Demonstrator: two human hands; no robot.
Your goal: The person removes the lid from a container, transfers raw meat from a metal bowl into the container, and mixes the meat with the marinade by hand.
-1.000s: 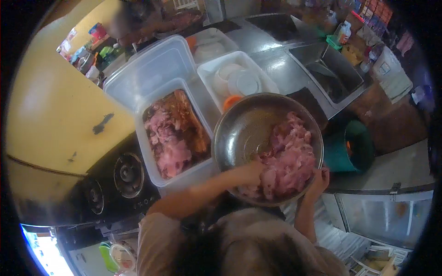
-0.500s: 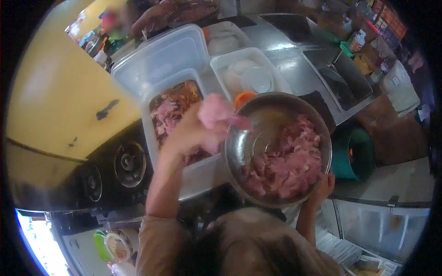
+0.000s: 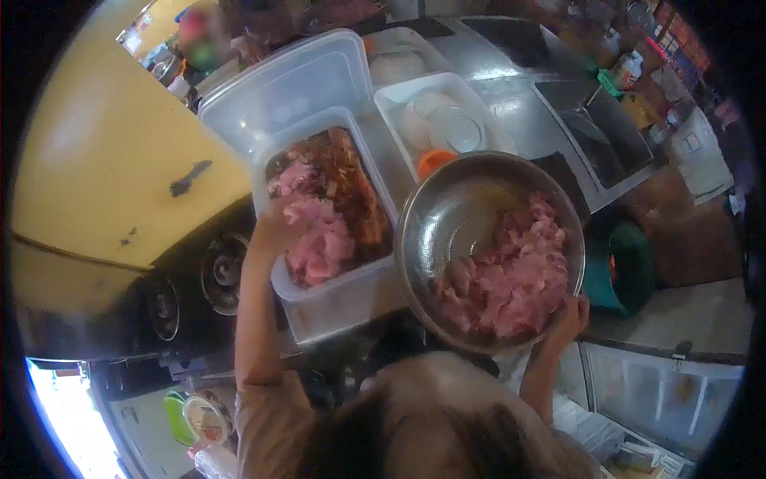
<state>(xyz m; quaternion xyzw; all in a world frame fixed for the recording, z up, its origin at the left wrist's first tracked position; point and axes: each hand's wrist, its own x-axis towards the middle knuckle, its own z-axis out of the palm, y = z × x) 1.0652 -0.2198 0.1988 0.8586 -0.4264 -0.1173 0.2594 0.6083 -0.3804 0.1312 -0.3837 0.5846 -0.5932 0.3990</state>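
Upper right of the frame, a shiny stainless-steel counter (image 3: 495,68); at left, a glossy yellow panel (image 3: 120,168). Right of centre, my right hand (image 3: 572,317) is closed on the rim of a round, dimpled metal bowl (image 3: 435,223) of soft, pink raw meat (image 3: 511,287). Left of centre, my left hand (image 3: 275,227) touches similar meat in a rectangular translucent plastic tub (image 3: 351,279), its finger closure unclear.
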